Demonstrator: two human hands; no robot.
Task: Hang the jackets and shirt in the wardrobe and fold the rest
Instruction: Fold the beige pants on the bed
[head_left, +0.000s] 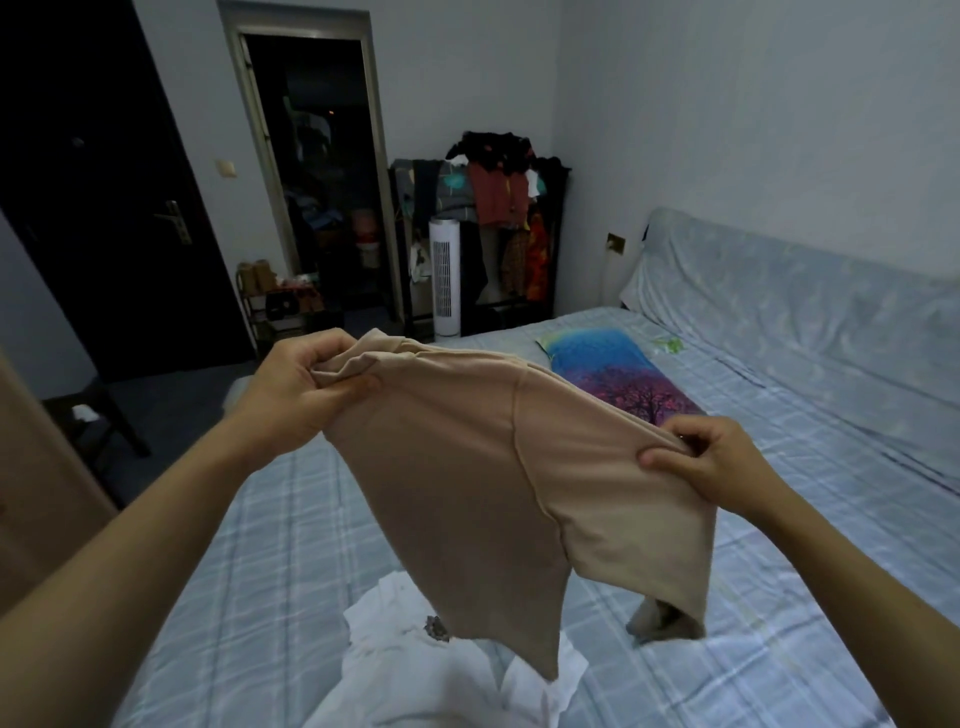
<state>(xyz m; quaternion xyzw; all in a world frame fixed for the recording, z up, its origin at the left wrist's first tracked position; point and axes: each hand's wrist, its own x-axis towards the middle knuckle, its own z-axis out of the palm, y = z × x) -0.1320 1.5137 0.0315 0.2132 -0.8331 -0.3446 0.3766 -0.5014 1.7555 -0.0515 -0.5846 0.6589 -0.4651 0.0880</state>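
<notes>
A beige T-shirt (467, 483) hangs in the air above the bed, stretched between both hands. My left hand (306, 384) grips its bunched upper edge at the left. My right hand (711, 462) pinches the sleeve end at the right, thumb on top of the fabric. The shirt's lower part drapes down over a white garment (415, 670) that lies crumpled on the bed near me. The white garment has a small dark print near its top.
The bed (753, 519) has a pale blue checked sheet and a colourful tree-print pillow (618, 374). An open clothes rack (498, 218) full of garments stands at the far wall beside a white tower fan (444, 275). A dark door (104, 208) is at the left.
</notes>
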